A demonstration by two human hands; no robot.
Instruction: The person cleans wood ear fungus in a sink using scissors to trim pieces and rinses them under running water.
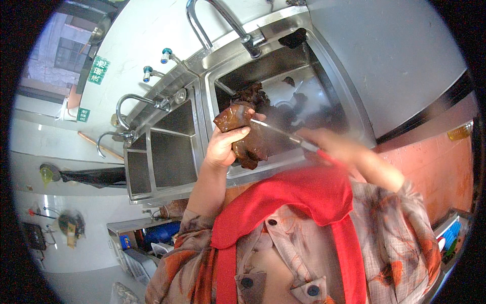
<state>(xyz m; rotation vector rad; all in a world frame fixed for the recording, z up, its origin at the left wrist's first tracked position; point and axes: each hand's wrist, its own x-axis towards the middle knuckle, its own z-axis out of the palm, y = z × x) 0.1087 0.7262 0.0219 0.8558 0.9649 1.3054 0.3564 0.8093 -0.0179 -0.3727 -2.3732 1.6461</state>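
Note:
My left hand (224, 148) grips a wet, glossy brown piece of food (248, 142), perhaps wood ear fungus, with the thumb across its front. It is held over the near side of the right steel sink basin (243, 72). In my right hand (338, 146), blurred by motion, is a red-handled cutting tool (275, 131), probably scissors. Its narrow metal tip meets the right side of the brown piece. Just beyond my left hand is a darker, crumpled clump (252, 95); whether it joins the held piece is unclear. Small dark scraps (289, 81) lie on the wet basin floor.
A chrome faucet (224, 19) arches behind this basin, and a dark piece (293, 38) rests at its far rim. Leftward, another steel basin (172, 152) has curved taps (142, 100) behind it. A grey surface (383, 49) adjoins on the right. My red apron (288, 193) bulges near the front edge.

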